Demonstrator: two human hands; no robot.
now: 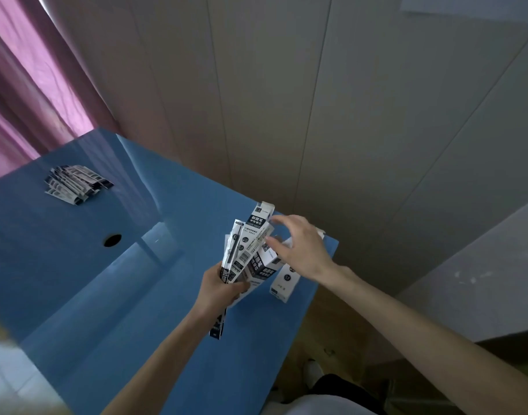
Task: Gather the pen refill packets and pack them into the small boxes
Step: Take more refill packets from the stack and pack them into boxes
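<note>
The left hand (219,290) grips a fanned bunch of packets (244,253) above the blue tabletop (77,265). The right hand (301,247), fingers spread, reaches at the bunch's top. A box (283,284) lies beneath; another packet pile (77,184) sits far left.

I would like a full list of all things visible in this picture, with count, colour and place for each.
table: one, blue, glossy, fills the lower left; a round hole in its top.
loose packets: one pile, count unclear, black and white, far left of the table.
held packets: a fanned bunch, black and white, in the left hand.
small boxes: at least two, white, at the table's right edge, partly hidden by the right hand.
curtain: pink, upper left.
wall: grey panels, behind the table.
left hand: grips the bunch.
right hand: fingers spread, at the packet tops.
</note>
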